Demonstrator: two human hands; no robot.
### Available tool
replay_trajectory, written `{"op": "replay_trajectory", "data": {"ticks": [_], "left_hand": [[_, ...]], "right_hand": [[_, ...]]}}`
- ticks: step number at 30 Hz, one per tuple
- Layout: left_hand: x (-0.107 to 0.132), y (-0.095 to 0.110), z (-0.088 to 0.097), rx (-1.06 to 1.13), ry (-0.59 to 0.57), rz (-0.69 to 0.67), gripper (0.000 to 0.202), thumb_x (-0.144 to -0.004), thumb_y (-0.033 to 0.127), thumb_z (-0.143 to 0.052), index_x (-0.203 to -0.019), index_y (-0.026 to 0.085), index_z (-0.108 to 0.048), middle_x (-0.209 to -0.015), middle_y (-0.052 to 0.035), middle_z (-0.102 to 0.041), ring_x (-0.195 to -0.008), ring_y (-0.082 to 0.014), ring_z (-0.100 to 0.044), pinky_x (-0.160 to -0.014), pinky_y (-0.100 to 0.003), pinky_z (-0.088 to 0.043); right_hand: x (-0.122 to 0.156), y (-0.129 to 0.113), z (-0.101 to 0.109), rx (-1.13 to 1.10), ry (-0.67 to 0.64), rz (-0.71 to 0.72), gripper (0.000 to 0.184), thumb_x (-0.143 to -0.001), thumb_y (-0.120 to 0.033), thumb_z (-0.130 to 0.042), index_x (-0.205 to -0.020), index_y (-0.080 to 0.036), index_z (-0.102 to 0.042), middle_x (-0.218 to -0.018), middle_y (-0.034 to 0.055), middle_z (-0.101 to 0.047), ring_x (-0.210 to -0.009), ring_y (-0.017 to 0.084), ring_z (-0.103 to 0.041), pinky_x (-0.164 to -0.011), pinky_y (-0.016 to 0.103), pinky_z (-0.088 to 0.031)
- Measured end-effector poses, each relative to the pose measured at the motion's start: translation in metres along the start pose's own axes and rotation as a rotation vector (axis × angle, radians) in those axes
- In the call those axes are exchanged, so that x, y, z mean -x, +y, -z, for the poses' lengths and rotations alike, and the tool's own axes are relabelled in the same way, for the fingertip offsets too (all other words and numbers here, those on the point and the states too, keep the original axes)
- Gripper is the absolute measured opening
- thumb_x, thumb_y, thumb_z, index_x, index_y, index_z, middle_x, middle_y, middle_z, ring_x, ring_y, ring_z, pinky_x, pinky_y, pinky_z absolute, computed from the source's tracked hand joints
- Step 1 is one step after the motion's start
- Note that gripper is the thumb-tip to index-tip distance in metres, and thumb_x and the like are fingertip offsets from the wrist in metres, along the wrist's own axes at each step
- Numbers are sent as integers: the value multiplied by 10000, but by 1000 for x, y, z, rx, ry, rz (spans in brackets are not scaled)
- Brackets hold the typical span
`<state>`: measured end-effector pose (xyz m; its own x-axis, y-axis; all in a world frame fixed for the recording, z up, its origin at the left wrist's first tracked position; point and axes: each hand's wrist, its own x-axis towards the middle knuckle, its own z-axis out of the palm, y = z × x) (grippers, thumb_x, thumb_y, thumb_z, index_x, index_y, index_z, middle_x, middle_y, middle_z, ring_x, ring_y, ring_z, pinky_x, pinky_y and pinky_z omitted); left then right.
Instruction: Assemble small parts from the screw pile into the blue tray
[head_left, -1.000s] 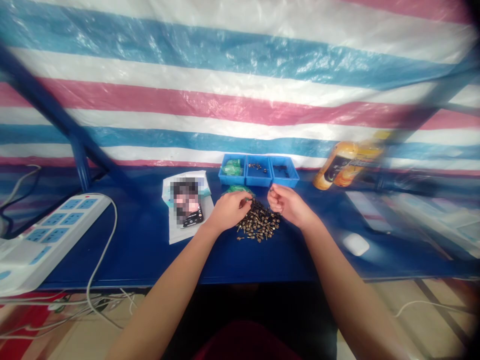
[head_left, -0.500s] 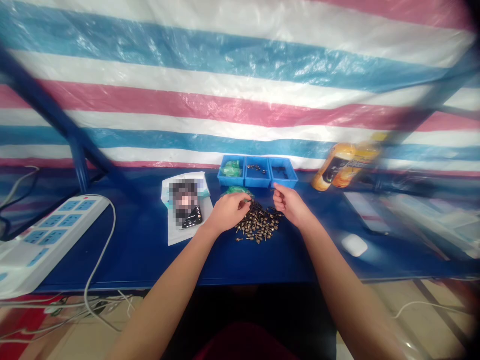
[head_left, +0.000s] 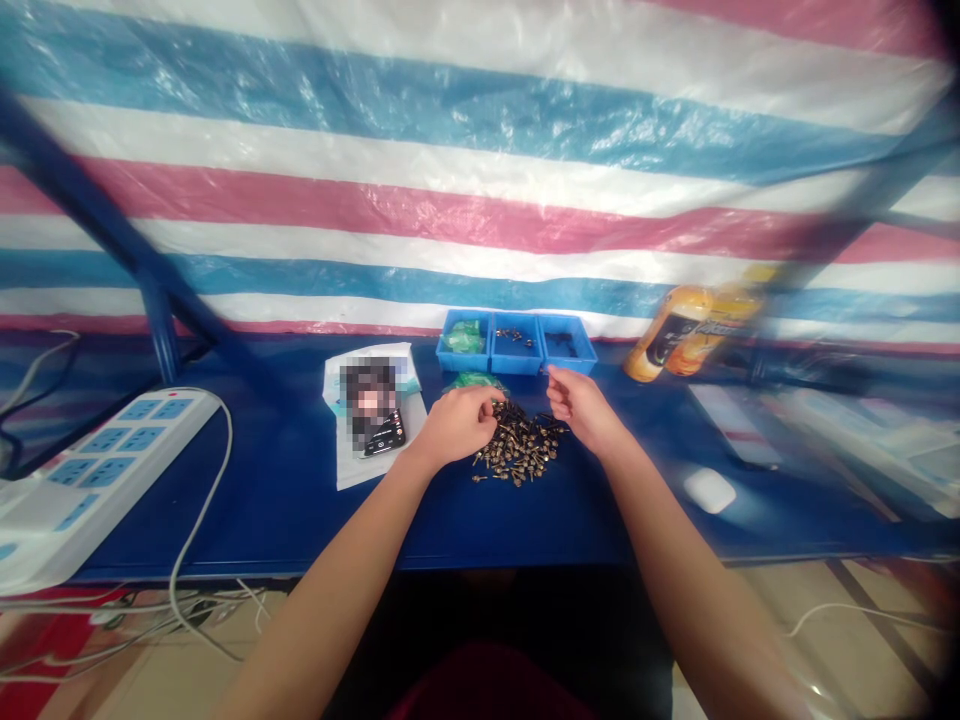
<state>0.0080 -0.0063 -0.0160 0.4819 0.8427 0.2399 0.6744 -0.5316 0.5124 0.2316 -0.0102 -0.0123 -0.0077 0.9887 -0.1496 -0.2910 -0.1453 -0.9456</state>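
Observation:
A heap of small brass screw-like parts lies on the blue tabletop in front of me. My left hand rests at the heap's left edge, its fingertips curled in among the top parts. Whether they pinch a part is hidden. My right hand is raised over the heap's back right edge, close to a blue three-compartment tray. The tray holds green bagged items, brass parts and dark parts. A green plastic bag lies between the tray and the heap.
To the left lie a phone on a paper sheet and a white power strip with a white cable. To the right stand orange bottles, with a white computer mouse nearer me. A striped tarpaulin hangs behind.
My right hand has drawn back from the tray's front edge and moved slightly right. My left hand has stayed at the heap's left edge, and the heap looks much the same.

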Motion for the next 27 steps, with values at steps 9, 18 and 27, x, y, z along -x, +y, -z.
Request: {"op": "replay_trajectory", "data": {"ticks": [9,18,27], "left_hand": [[0,0,0,-10,-21,-8,423,-733,123,-512,-1081,283,-693,-887,20,-721,-765,-178,-643,-653,-293,-447],[0,3,2,-1,-37,-18,418,-739,129,-506,-1090,256,-693,-889,1,-725,-771,-182,-652,-659,-296,-459],[0,2,0,11,-31,-36,415,-742,124,-504,-1090,254,-689,-885,3,-715,-784,-184,-646,-681,-296,-469]], "right_hand": [[1,0,-2,18,26,6,372,-753,-450,-766,-705,-189,-506,-562,-60,-417,-435,39,-279,-400,206,-125],[2,0,-3,53,45,13,374,-738,-458,-772,-697,-195,-510,-557,-56,-430,-434,47,-287,-389,219,-132],[1,2,-3,75,47,29,351,-761,-449,-761,-701,-190,-532,-575,-49,-428,-444,46,-298,-387,205,-143]]}}
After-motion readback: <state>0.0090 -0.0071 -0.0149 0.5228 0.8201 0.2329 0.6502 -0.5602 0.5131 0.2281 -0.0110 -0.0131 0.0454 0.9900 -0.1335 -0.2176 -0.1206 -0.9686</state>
